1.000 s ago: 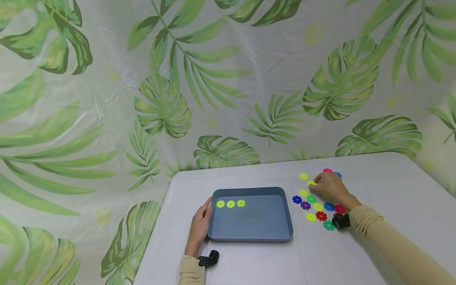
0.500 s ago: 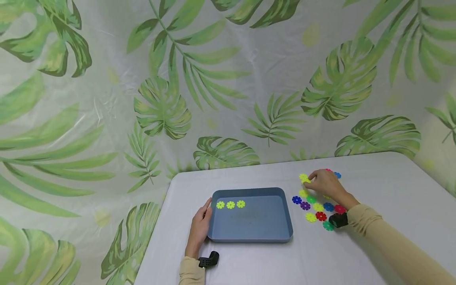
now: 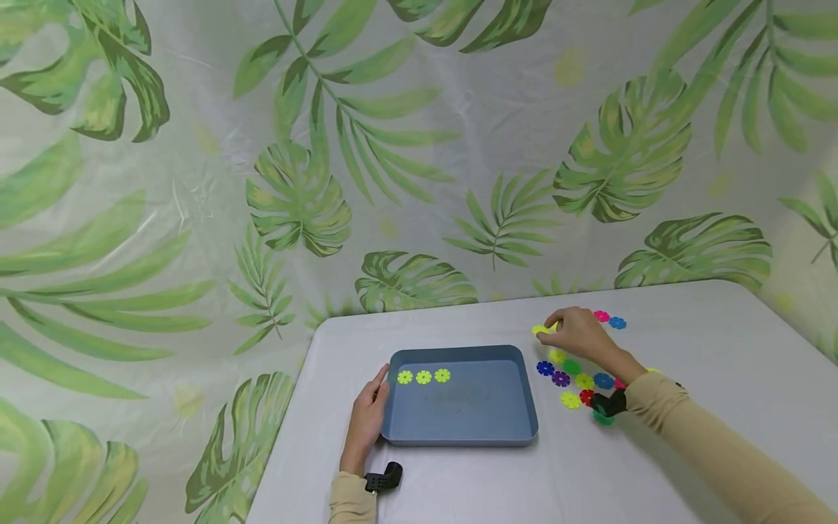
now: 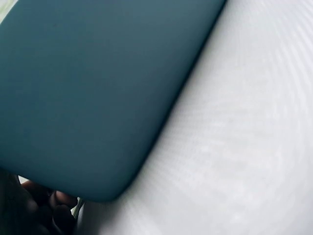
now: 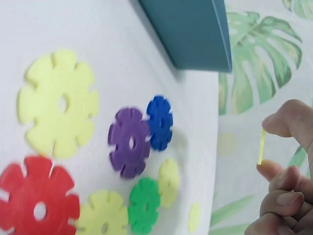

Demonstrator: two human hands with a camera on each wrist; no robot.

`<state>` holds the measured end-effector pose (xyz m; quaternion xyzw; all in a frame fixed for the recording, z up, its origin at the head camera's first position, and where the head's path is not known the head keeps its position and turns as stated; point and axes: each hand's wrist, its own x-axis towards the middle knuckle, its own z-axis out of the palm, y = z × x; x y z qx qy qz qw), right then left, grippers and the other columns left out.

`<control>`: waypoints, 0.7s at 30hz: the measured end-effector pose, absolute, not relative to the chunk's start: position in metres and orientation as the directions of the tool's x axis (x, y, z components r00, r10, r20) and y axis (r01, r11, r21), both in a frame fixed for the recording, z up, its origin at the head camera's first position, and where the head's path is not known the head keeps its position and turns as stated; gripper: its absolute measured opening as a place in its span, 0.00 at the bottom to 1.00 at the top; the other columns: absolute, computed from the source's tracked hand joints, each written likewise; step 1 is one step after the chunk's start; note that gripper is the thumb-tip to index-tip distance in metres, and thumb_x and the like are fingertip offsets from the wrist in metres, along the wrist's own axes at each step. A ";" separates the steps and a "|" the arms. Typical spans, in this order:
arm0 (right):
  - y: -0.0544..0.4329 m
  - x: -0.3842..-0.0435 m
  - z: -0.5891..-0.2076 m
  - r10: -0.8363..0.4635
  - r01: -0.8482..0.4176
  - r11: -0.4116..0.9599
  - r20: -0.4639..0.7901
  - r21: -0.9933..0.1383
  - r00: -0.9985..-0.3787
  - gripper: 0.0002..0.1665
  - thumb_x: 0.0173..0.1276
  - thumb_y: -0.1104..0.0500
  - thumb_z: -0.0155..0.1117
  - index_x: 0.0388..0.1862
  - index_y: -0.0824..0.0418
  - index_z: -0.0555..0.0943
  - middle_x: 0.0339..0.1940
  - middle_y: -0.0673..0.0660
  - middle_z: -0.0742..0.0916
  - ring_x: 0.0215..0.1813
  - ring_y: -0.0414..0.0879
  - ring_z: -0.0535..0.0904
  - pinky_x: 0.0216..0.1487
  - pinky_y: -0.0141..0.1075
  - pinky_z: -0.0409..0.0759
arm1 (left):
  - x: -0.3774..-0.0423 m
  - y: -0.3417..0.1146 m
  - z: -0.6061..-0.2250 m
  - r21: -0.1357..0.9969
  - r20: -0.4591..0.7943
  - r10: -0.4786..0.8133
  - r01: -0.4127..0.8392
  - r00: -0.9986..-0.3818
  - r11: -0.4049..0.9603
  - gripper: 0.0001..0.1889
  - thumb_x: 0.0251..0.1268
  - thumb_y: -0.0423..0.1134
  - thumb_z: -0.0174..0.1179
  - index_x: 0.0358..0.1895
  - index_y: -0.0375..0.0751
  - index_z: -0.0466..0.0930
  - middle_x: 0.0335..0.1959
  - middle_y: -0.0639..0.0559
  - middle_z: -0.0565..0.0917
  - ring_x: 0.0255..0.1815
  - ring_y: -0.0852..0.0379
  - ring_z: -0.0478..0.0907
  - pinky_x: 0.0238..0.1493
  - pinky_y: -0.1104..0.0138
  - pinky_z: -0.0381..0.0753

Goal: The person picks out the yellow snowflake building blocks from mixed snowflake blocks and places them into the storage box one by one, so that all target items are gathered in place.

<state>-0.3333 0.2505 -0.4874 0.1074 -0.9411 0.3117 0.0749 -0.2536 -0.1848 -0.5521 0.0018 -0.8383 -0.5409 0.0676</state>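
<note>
My right hand (image 3: pixel 577 336) pinches a yellow snowflake disc (image 3: pixel 538 330) between thumb and fingertip, above the table just past the tray's upper right corner. The right wrist view shows that disc (image 5: pixel 261 147) edge-on, with the other fingers curled. At the left, my left hand (image 3: pixel 366 416) holds the side of a shallow blue-grey tray (image 3: pixel 458 418). Its fingers are partly hidden behind the tray (image 4: pixel 107 98) in the left wrist view. Three yellow snowflake discs (image 3: pixel 423 377) lie in a row along the tray's far side.
Right of the tray lie several loose discs: dark blue (image 3: pixel 545 368), purple (image 3: pixel 561 378), green (image 3: pixel 572 367), yellow (image 3: pixel 570 400), red (image 5: pixel 39 205). Pink (image 3: pixel 601 316) and blue (image 3: pixel 617 322) ones lie farther back. A white cloth covers the table (image 3: pixel 458 484); a leaf-print curtain (image 3: pixel 419 145) hangs behind.
My right hand has picked up a yellow disc from the scattered pieces and moved left with it toward the tray. The left hand and the tray stay where they were.
</note>
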 end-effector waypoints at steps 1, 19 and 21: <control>0.248 -0.333 -0.486 -0.165 -0.259 0.779 0.212 -0.571 -0.963 0.20 0.59 0.52 0.77 0.39 0.68 0.88 0.29 0.56 0.85 0.25 0.46 0.74 0.27 0.38 0.75 | -0.253 -0.185 -0.552 0.906 0.111 -0.075 0.070 -0.991 0.418 0.23 0.83 0.49 0.48 0.75 0.58 0.69 0.42 0.50 0.78 0.47 0.52 0.71 0.53 0.55 0.68; 0.188 -0.325 -0.468 -0.261 -0.350 0.736 0.234 -0.579 -0.936 0.19 0.58 0.51 0.77 0.39 0.65 0.88 0.22 0.52 0.78 0.24 0.44 0.69 0.25 0.36 0.66 | -0.254 -0.183 -0.551 0.907 0.107 -0.083 0.063 -0.991 0.417 0.22 0.83 0.46 0.48 0.75 0.57 0.70 0.46 0.50 0.80 0.51 0.53 0.72 0.56 0.53 0.69; 0.181 -0.326 -0.469 -0.279 -0.373 0.732 0.249 -0.570 -0.928 0.18 0.57 0.51 0.77 0.38 0.64 0.88 0.21 0.51 0.78 0.24 0.44 0.69 0.26 0.36 0.66 | -0.254 -0.183 -0.551 0.906 0.104 -0.080 0.062 -0.991 0.419 0.22 0.83 0.46 0.48 0.75 0.57 0.70 0.43 0.49 0.79 0.48 0.52 0.71 0.52 0.54 0.67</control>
